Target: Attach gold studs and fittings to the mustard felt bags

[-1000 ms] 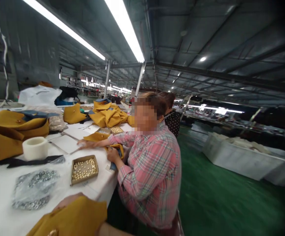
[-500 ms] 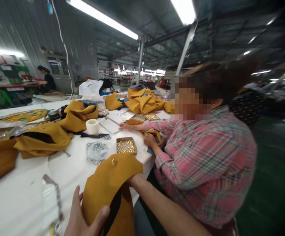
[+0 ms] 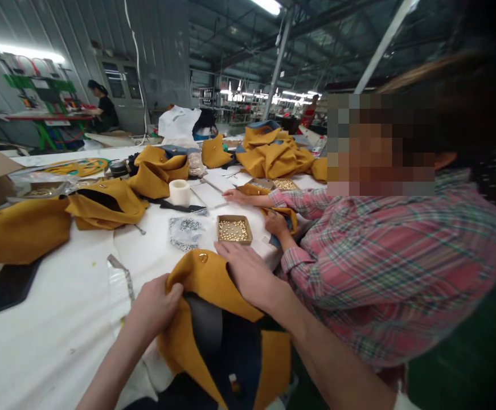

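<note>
A mustard-yellow bag (image 3: 209,279) with a small gold metal fitting (image 3: 203,258) near its top edge gapes in front of me, its dark blue and grey inside facing up. My left hand (image 3: 158,302) is closed on the left edge of the bag, thumb on the inner side. Stretched out with fingers extended, my right hand (image 3: 250,270) lies against the bag's upper right side, fingertips close to a small cardboard box of gold studs (image 3: 234,229). Left of that box is a clear plastic bag of silver-coloured pieces (image 3: 187,232).
A co-worker in a plaid shirt (image 3: 359,262) sits close on my right, hands on another yellow piece. More yellow bags (image 3: 105,205) line the left of the white table (image 3: 72,319); a heap of them (image 3: 273,156) lies farther back. A tape roll (image 3: 180,192) stands mid-table.
The bag has tipped so its opening faces me. My left hand, spread beside it before, now grips its edge. My right hand came from behind the bag into sight. The view shifted down.
</note>
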`<action>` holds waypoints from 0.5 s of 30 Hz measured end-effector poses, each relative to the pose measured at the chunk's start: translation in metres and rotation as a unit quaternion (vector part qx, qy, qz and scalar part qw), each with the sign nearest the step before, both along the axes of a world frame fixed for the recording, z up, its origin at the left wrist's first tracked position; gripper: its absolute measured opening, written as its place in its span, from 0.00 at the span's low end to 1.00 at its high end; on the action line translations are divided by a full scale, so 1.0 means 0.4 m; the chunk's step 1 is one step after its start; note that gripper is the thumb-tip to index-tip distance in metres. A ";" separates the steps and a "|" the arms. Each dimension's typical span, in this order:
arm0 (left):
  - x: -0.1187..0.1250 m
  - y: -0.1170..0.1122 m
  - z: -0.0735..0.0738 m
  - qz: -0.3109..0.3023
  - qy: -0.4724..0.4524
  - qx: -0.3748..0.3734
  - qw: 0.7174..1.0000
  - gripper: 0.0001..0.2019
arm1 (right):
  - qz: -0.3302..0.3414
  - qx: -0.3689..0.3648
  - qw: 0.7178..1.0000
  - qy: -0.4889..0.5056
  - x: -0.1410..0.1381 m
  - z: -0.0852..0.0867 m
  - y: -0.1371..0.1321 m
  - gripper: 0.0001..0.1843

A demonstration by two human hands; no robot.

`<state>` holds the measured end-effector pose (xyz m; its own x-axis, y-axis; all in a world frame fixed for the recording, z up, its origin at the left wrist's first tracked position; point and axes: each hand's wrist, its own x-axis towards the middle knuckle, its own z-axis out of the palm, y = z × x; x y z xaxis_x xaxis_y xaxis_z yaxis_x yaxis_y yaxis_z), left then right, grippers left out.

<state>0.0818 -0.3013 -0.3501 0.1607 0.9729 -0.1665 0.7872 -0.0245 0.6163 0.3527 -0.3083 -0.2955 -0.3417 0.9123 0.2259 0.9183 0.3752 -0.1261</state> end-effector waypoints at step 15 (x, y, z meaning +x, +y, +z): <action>-0.082 0.016 0.063 -0.059 -0.201 -0.183 0.960 0.58 | -0.041 -0.087 0.934 0.344 -0.126 -0.028 0.162 0.19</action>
